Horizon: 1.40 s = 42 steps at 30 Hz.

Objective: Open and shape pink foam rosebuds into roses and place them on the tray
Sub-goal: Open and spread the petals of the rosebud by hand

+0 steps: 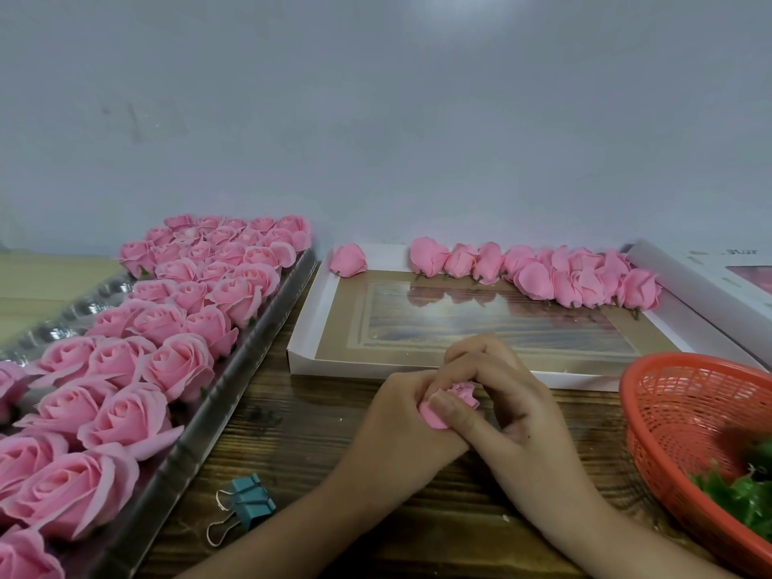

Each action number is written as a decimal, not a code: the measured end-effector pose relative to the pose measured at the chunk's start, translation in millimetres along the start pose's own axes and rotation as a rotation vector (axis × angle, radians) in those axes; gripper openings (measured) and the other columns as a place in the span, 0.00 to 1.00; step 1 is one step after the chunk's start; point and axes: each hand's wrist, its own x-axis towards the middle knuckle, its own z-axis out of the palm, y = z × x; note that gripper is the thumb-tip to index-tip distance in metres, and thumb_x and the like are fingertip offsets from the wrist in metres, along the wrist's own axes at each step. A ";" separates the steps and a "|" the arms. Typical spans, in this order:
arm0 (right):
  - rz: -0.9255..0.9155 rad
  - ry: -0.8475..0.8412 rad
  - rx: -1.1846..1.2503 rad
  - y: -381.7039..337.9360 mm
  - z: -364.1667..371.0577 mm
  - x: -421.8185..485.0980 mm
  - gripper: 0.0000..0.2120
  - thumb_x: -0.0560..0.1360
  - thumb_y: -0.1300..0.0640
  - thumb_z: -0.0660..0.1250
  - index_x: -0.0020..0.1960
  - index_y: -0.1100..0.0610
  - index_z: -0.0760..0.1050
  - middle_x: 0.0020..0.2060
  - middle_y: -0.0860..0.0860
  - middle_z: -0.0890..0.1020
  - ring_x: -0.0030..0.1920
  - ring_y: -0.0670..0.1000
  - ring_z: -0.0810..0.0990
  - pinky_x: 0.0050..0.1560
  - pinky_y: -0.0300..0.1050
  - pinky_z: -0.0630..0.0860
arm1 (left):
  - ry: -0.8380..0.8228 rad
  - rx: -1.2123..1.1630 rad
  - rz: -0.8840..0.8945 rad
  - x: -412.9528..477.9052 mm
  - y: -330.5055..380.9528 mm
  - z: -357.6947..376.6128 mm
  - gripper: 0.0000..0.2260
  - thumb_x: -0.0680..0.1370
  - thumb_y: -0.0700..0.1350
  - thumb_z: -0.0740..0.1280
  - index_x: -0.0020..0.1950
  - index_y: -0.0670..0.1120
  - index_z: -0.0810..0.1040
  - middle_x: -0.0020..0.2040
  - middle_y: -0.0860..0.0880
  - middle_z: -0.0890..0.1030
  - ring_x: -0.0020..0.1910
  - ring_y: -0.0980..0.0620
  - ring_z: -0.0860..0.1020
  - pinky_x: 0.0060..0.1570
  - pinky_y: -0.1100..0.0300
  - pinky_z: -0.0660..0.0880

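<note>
1. Head view, the hands: a pink foam rosebud (459,394) is held low over the middle of the wooden table (317,436), just in front of the near edge of a shallow white box (305,328). It is gripped from both sides. The left hand (397,415) is curled round its left side, and the right hand (518,407) is closed on it from the right, with the bent fingers (484,361) over the top and the thumb (453,411) pressed onto an outer petal. Most of the bud is hidden by the hands.
2. Head view, left: a silver tray (200,445) is laid along the left of the table and runs back to the wall (376,119). It is filled with rows of opened roses (175,365), set close together and facing up.
3. Head view, centre: inside the shallow white box, a row of unopened buds (543,273) is lined along the far edge. They are crowded toward the right, and one bud lies apart at the far left corner.
4. Head view, right: an orange mesh basket (668,394) is placed at the right edge of the table, with green leaves (743,495) in it. A second white box (710,269) is partly seen behind it.
5. Head view, near edge: a teal binder clip (250,501) lies on the table between the tray and the left forearm.
</note>
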 end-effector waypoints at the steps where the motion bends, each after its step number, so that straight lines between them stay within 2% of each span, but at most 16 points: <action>1: -0.001 0.010 -0.007 -0.3 0.2 -0.2 0.05 0.73 0.52 0.70 0.42 0.53 0.79 0.43 0.45 0.76 0.48 0.49 0.77 0.49 0.33 0.70 | 0.030 0.044 0.007 -0.1 -1.3 0.4 0.12 0.72 0.40 0.70 0.31 0.52 0.74 0.26 0.55 0.76 0.28 0.62 0.74 0.29 0.70 0.68; 5: 0.035 0.058 -0.050 -0.2 1.0 -1.9 0.10 0.70 0.48 0.73 0.48 0.46 0.76 0.45 0.47 0.77 0.47 0.51 0.77 0.48 0.40 0.73 | 0.145 0.164 0.076 0.6 -4.4 2.7 0.14 0.73 0.41 0.68 0.34 0.59 0.74 0.31 0.60 0.76 0.33 0.62 0.75 0.34 0.71 0.69; 8: 0.053 0.059 -0.047 0.3 1.7 -2.1 0.11 0.69 0.48 0.72 0.49 0.47 0.76 0.45 0.48 0.78 0.46 0.52 0.77 0.48 0.41 0.74 | 0.174 0.137 0.062 0.2 -5.3 3.1 0.16 0.72 0.41 0.68 0.36 0.64 0.74 0.33 0.62 0.77 0.35 0.63 0.75 0.37 0.69 0.70; 10: 0.028 0.048 -0.077 0.3 2.2 -1.6 0.08 0.70 0.49 0.71 0.47 0.49 0.77 0.44 0.46 0.78 0.47 0.51 0.77 0.47 0.39 0.72 | 0.169 0.111 0.013 -0.1 -6.9 3.8 0.11 0.71 0.44 0.67 0.34 0.60 0.74 0.33 0.60 0.77 0.36 0.60 0.76 0.37 0.62 0.72; 15: -0.009 0.019 -0.083 1.7 1.7 -0.5 0.03 0.74 0.52 0.70 0.45 0.50 0.78 0.44 0.44 0.79 0.49 0.49 0.78 0.50 0.33 0.70 | 0.153 0.219 0.034 0.6 -7.6 2.4 0.09 0.74 0.43 0.68 0.35 0.53 0.75 0.32 0.55 0.78 0.34 0.58 0.77 0.32 0.66 0.71; 17: -0.010 0.004 -0.066 2.9 1.3 0.2 0.03 0.74 0.53 0.70 0.45 0.51 0.80 0.44 0.44 0.79 0.50 0.49 0.79 0.51 0.33 0.70 | 0.117 0.186 0.025 2.2 -7.4 1.9 0.06 0.74 0.39 0.69 0.37 0.44 0.78 0.33 0.48 0.79 0.35 0.54 0.78 0.35 0.60 0.73; 21: -0.004 -0.012 -0.034 3.1 0.5 0.2 0.03 0.73 0.53 0.70 0.44 0.52 0.81 0.44 0.45 0.78 0.49 0.50 0.79 0.50 0.35 0.72 | 0.076 0.163 0.044 3.4 -5.3 0.9 0.04 0.73 0.38 0.70 0.38 0.39 0.79 0.31 0.46 0.78 0.35 0.57 0.77 0.33 0.66 0.72; 22: -0.005 -0.007 -0.032 2.4 0.4 0.1 0.03 0.73 0.52 0.71 0.44 0.52 0.81 0.44 0.45 0.78 0.49 0.51 0.79 0.50 0.36 0.72 | 0.079 0.148 0.047 3.1 -5.7 0.8 0.05 0.73 0.39 0.70 0.38 0.39 0.79 0.33 0.44 0.79 0.34 0.56 0.77 0.34 0.65 0.73; 24: -0.013 0.011 -0.057 0.8 0.5 0.1 0.04 0.73 0.51 0.71 0.45 0.51 0.80 0.44 0.45 0.79 0.49 0.51 0.79 0.50 0.36 0.72 | 0.097 0.129 0.049 2.8 -8.7 1.0 0.06 0.72 0.42 0.69 0.38 0.40 0.78 0.34 0.43 0.79 0.36 0.49 0.79 0.37 0.55 0.76; 25: -0.013 0.019 -0.076 -0.1 0.8 0.0 0.05 0.72 0.50 0.71 0.46 0.50 0.79 0.44 0.45 0.79 0.49 0.51 0.79 0.49 0.36 0.72 | 0.105 0.126 0.053 2.4 -9.7 1.5 0.04 0.71 0.44 0.68 0.37 0.44 0.78 0.34 0.46 0.79 0.36 0.49 0.78 0.37 0.52 0.76; 27: 0.003 0.023 -0.101 -1.8 1.3 -1.1 0.07 0.72 0.48 0.72 0.47 0.48 0.77 0.44 0.46 0.79 0.49 0.51 0.78 0.47 0.36 0.72 | 0.110 0.116 0.062 2.2 -11.0 2.5 0.04 0.69 0.48 0.65 0.35 0.56 0.76 0.32 0.55 0.78 0.34 0.58 0.76 0.35 0.57 0.75; 29: 0.010 0.020 -0.114 -2.5 1.1 -2.3 0.09 0.71 0.47 0.72 0.47 0.48 0.77 0.44 0.45 0.78 0.48 0.51 0.78 0.47 0.35 0.71 | 0.115 0.086 0.057 1.9 -11.2 3.1 0.08 0.68 0.48 0.64 0.34 0.62 0.75 0.32 0.60 0.76 0.34 0.60 0.75 0.36 0.58 0.74; 33: -0.012 0.002 -0.134 -2.6 1.7 -2.0 0.05 0.73 0.49 0.70 0.46 0.48 0.77 0.44 0.45 0.77 0.48 0.50 0.77 0.47 0.34 0.71 | 0.127 0.074 0.038 0.6 -15.2 4.3 0.06 0.68 0.46 0.64 0.33 0.58 0.73 0.31 0.57 0.75 0.33 0.50 0.75 0.35 0.46 0.76; 36: -0.036 -0.011 -0.140 -1.7 1.4 -2.3 0.01 0.76 0.53 0.68 0.45 0.48 0.76 0.44 0.44 0.77 0.49 0.49 0.77 0.48 0.34 0.70 | 0.131 0.194 0.043 1.3 -19.6 4.6 0.07 0.69 0.49 0.63 0.32 0.58 0.72 0.31 0.58 0.76 0.33 0.57 0.76 0.34 0.55 0.76; 40: -0.049 -0.036 -0.131 -1.2 0.6 -1.6 0.03 0.76 0.54 0.68 0.44 0.48 0.78 0.43 0.45 0.77 0.49 0.49 0.77 0.50 0.33 0.70 | 0.107 0.243 -0.044 5.1 -22.1 6.0 0.12 0.67 0.54 0.60 0.28 0.48 0.68 0.28 0.54 0.74 0.30 0.58 0.73 0.35 0.62 0.71; 42: -0.038 -0.048 -0.102 0.4 0.4 -0.1 0.02 0.75 0.54 0.70 0.43 0.50 0.79 0.43 0.45 0.77 0.49 0.48 0.78 0.50 0.32 0.70 | 0.095 0.277 -0.029 7.1 -23.3 6.3 0.09 0.68 0.51 0.62 0.34 0.46 0.71 0.28 0.52 0.73 0.31 0.59 0.74 0.31 0.67 0.68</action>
